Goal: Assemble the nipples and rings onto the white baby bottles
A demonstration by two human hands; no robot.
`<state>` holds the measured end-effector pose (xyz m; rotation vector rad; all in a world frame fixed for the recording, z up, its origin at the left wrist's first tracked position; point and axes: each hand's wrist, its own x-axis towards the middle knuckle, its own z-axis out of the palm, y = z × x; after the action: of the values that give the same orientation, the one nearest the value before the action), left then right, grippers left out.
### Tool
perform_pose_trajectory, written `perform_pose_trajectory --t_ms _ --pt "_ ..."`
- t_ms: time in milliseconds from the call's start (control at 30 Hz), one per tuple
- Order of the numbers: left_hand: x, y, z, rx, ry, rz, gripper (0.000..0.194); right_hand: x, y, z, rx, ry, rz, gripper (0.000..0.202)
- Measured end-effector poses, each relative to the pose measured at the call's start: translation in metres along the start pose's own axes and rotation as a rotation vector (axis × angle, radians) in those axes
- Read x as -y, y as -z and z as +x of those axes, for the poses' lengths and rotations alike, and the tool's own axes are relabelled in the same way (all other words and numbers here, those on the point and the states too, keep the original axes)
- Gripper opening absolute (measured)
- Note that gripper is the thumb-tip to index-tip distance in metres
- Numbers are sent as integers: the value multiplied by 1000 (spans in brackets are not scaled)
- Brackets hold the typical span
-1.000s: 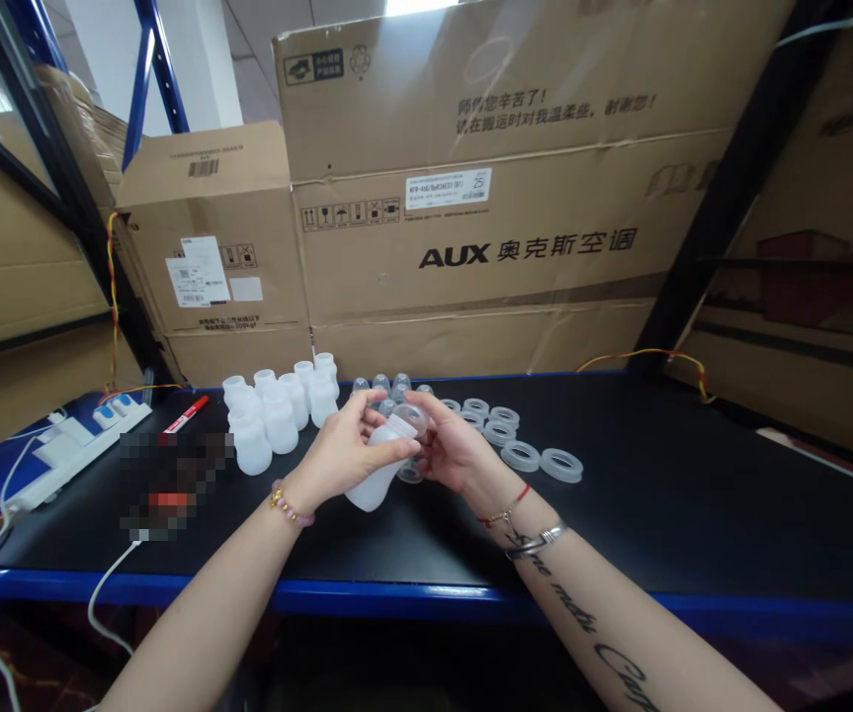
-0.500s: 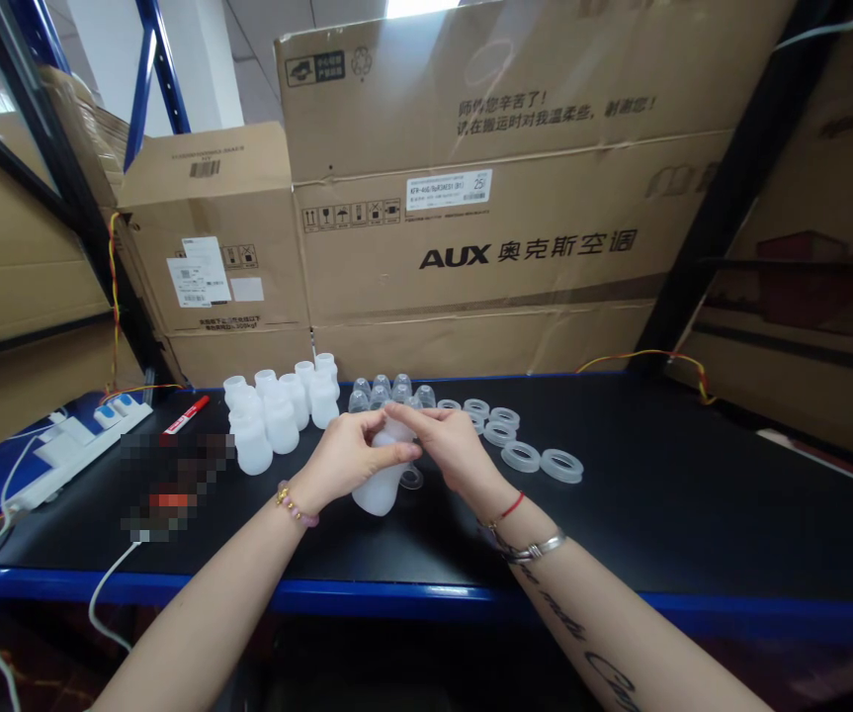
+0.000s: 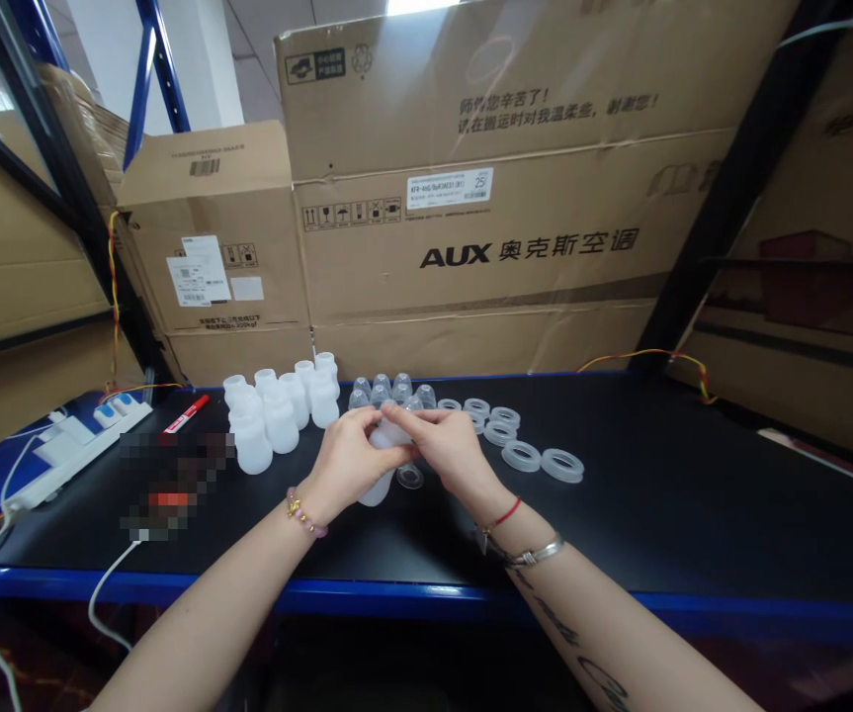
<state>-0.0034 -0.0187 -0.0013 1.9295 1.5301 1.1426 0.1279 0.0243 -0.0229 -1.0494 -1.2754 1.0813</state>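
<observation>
A frosted white bottle (image 3: pixel 377 489) is held in front of me, over the near middle of the black tabletop. My left hand (image 3: pixel 352 457) wraps round its upper part. The fingers of my right hand (image 3: pixel 447 443) are closed at the bottle's top, where a pale piece shows between the hands; its exact shape is hidden. Just behind the hands stand several clear domed caps (image 3: pixel 402 388). A clear flat-rimmed piece (image 3: pixel 409 477) lies beside the bottle, below my right hand.
Several white bottles (image 3: pixel 253 445) stand in rows at left. Several translucent rings (image 3: pixel 562 465) lie at right. A red marker (image 3: pixel 187 413), a blurred-out object (image 3: pixel 174 485) and a white power strip (image 3: pixel 85 465) lie farther left. Cardboard (image 3: pixel 530 326) walls the back.
My left hand has turned slightly around the bottle, its wrist shifting a little right. Less of the bottle's lower part shows. My right hand has stayed nearly in place.
</observation>
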Motion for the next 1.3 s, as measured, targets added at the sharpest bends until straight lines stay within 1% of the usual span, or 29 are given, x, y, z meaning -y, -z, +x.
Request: perform_pose_trajectory --t_ms 67,167,333,467,567,667,733,833,933,1033,1133,1200,1300 --pt "-3 -1 0 -20 2 51 29 2 -1 -1 15 -38 5 45" --pt "-1 -4 2 -35 3 82 23 4 -2 -4 -34 -34 -21 47" --pt "7 -7 2 4 22 56 29 6 -4 -6 -48 -45 -34 47" --pt "6 -5 1 2 19 60 26 4 -4 -6 -19 -26 -30 46" --pt "6 -5 2 5 -16 96 26 2 -4 -6 -21 -27 -19 44" --pt "10 -7 4 9 -86 119 32 2 -5 -6 -28 -25 22 43" --pt "12 -8 5 40 -117 115 36 3 -5 -7 -26 -24 51 42" --pt "15 -7 5 101 -110 109 40 5 -6 -9 -2 -54 82 40" --pt "16 -4 4 137 -107 77 46 5 -6 -9 -4 -84 49 40" --pt "16 -1 4 165 -123 39 52 2 -5 -8 -23 -42 -24 41" --pt "16 2 4 161 -129 28 57 -2 -4 -6 -20 0 -38 40" --pt "16 4 6 152 -113 8 56 -3 -4 -4 -13 -4 -16 40" --pt "18 5 8 171 -62 -27 44 -2 -3 -3 -28 -29 -5 40"
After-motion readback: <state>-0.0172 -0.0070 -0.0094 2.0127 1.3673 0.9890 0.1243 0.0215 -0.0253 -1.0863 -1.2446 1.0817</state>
